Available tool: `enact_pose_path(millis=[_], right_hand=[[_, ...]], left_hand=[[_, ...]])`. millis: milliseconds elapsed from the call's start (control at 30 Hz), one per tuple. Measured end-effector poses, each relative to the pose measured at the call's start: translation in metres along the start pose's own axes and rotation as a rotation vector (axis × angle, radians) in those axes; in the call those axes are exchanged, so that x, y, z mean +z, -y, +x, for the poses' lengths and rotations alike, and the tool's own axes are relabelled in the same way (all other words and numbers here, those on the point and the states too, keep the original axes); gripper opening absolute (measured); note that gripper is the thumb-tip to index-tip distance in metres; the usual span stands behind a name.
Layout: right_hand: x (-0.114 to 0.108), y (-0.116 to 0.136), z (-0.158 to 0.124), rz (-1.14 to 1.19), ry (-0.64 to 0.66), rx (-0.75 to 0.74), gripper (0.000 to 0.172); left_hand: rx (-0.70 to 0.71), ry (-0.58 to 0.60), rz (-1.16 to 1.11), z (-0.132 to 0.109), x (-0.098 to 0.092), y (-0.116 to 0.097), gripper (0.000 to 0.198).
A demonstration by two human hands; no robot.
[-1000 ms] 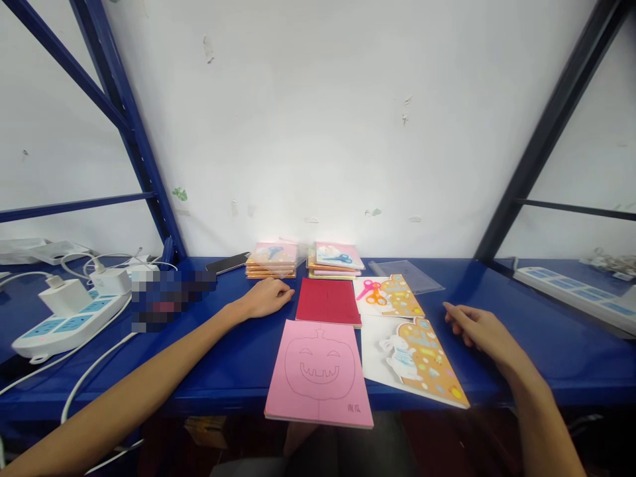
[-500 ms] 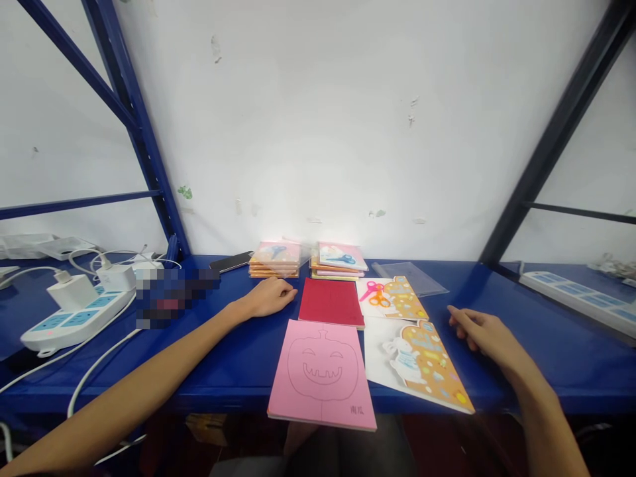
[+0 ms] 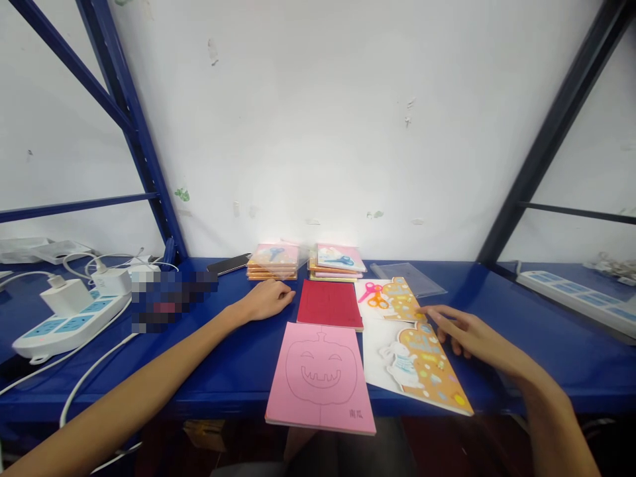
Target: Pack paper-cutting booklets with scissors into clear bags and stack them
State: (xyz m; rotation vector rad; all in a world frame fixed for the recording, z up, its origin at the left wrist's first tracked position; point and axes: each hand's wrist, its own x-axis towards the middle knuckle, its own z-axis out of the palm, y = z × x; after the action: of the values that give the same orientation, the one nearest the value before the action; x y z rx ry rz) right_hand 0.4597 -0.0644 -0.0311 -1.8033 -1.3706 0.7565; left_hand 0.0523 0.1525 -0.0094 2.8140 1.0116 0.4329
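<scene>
My left hand (image 3: 267, 299) rests on the blue table (image 3: 521, 331) with its fingers curled loosely, just left of a dark red paper pad (image 3: 330, 303); it holds nothing. My right hand (image 3: 464, 331) hovers with fingers stretched out, its fingertips over the right edge of an orange cartoon card (image 3: 420, 361). A pink paper pad with a drawn pumpkin (image 3: 320, 374) lies at the front edge between my arms. A second card with pink and orange scissors (image 3: 390, 297) lies behind the cartoon card.
Two stacks of packaged craft sets (image 3: 273, 260) (image 3: 338, 260) stand by the wall, with a phone (image 3: 228, 264) to their left and a clear plastic sleeve (image 3: 410, 277) to their right. White power strips with chargers and cables (image 3: 64, 315) lie at left, another strip (image 3: 576, 298) at right.
My right hand has moved left from the bare table onto the right edge of the orange cartoon card. My left hand has stayed in place.
</scene>
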Motion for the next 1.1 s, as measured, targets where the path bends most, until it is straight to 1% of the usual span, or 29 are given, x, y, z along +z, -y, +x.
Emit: enact_pose_path(millis=[100, 167, 200, 267, 300, 333, 367, 400, 467, 500, 567, 600, 667, 800, 900, 1000, 1100], right_hand=[[0.002, 0.004, -0.003, -0.036, 0.029, -0.020, 0.068], [0.001, 0.006, -0.004, -0.041, 0.037, -0.019, 0.068], [0.001, 0.006, -0.005, -0.042, 0.038, -0.018, 0.068], [-0.001, 0.007, -0.006, -0.046, 0.047, -0.016, 0.066], [-0.001, 0.007, -0.007, -0.048, 0.056, -0.017, 0.064], [-0.001, 0.008, -0.008, -0.050, 0.067, -0.020, 0.061], [-0.001, 0.009, -0.008, -0.053, 0.082, -0.025, 0.058], [-0.001, 0.010, -0.009, -0.058, 0.096, -0.032, 0.055], [0.001, 0.014, -0.010, -0.073, 0.108, -0.039, 0.051], [0.002, 0.016, -0.011, -0.081, 0.107, -0.032, 0.051], [0.005, 0.020, -0.013, -0.089, 0.094, -0.005, 0.051], [0.006, 0.022, -0.015, -0.091, 0.088, 0.011, 0.052], [0.008, 0.024, -0.017, -0.099, 0.088, 0.030, 0.054], [0.009, 0.027, -0.020, -0.128, 0.124, 0.045, 0.056], [0.008, 0.029, -0.020, -0.146, 0.154, 0.071, 0.062], [0.009, 0.032, -0.021, -0.169, 0.184, 0.074, 0.071], [0.010, 0.034, -0.022, -0.176, 0.193, 0.061, 0.069]], left_hand=[[-0.016, -0.060, 0.025, -0.001, -0.009, -0.004, 0.043], [-0.032, -0.131, 0.040, -0.009, -0.020, -0.017, 0.037], [-0.041, -0.177, 0.044, -0.018, -0.026, -0.028, 0.034], [-0.054, -0.279, 0.039, -0.044, -0.035, -0.060, 0.026], [-0.070, -0.373, 0.016, -0.060, -0.036, -0.079, 0.024], [-0.053, -0.402, -0.011, -0.078, -0.034, -0.098, 0.022], [0.010, -0.386, -0.032, -0.095, -0.028, -0.116, 0.020], [0.081, -0.369, -0.025, -0.111, -0.020, -0.131, 0.022], [0.221, -0.342, 0.063, -0.135, 0.004, -0.150, 0.052], [0.251, -0.359, 0.125, -0.142, 0.017, -0.153, 0.062], [0.229, -0.389, 0.215, -0.147, 0.040, -0.150, 0.072], [0.229, -0.386, 0.233, -0.146, 0.048, -0.145, 0.078], [0.238, -0.394, 0.236, -0.144, 0.056, -0.135, 0.083], [0.240, -0.408, 0.251, -0.148, 0.054, -0.125, 0.077], [0.206, -0.412, 0.232, -0.156, 0.051, -0.125, 0.074], [0.179, -0.407, 0.150, -0.161, 0.046, -0.127, 0.069], [0.149, -0.434, 0.074, -0.162, 0.042, -0.131, 0.066]])
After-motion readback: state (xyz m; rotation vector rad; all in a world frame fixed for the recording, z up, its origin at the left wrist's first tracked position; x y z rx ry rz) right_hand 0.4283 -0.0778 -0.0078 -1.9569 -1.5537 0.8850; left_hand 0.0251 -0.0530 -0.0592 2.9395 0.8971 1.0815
